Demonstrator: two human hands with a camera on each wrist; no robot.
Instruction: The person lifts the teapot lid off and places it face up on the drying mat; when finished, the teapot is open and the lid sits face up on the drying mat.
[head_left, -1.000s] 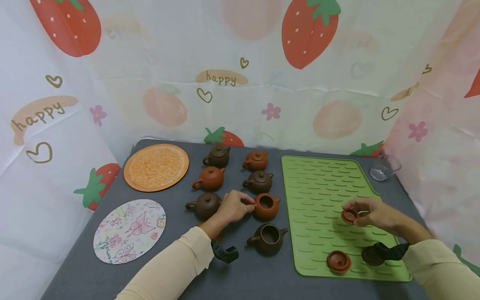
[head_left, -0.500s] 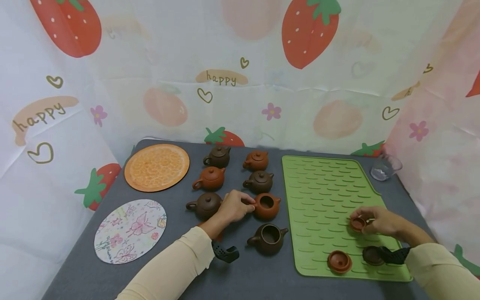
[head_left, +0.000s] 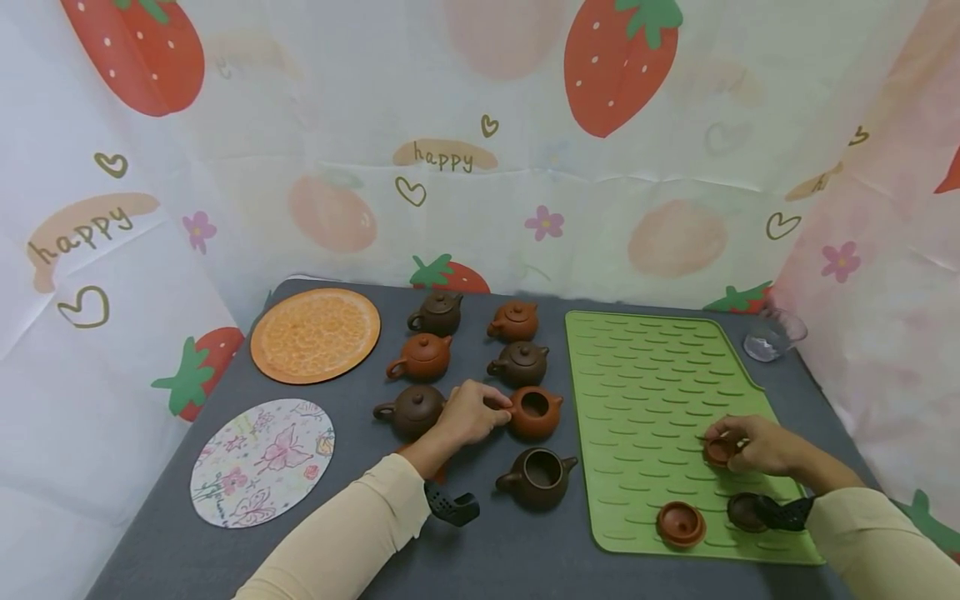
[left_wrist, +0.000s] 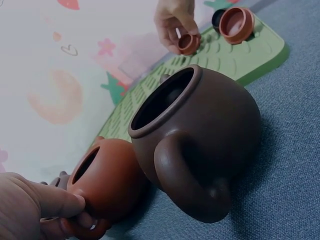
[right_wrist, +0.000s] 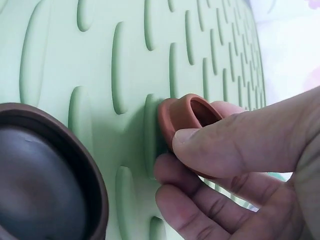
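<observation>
Teapot [head_left: 537, 423], round, red-brown clay, lidless, midway between the grey worktop's [head_left: 495, 558] side edges, pinched at its handle by left hand [head_left: 468, 414]; right hand [head_left: 767, 446] pinches upturned red-brown clay lid [head_left: 718, 453] near right edge of green ridged mat [head_left: 645, 375].

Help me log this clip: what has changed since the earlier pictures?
The right hand carried the reddish-brown teapot lid rightward and down in the head view, over the green mat; nothing was let go. The left hand kept pinching the lidless reddish-brown teapot; the lidless dark-brown teapot stayed put.
</observation>
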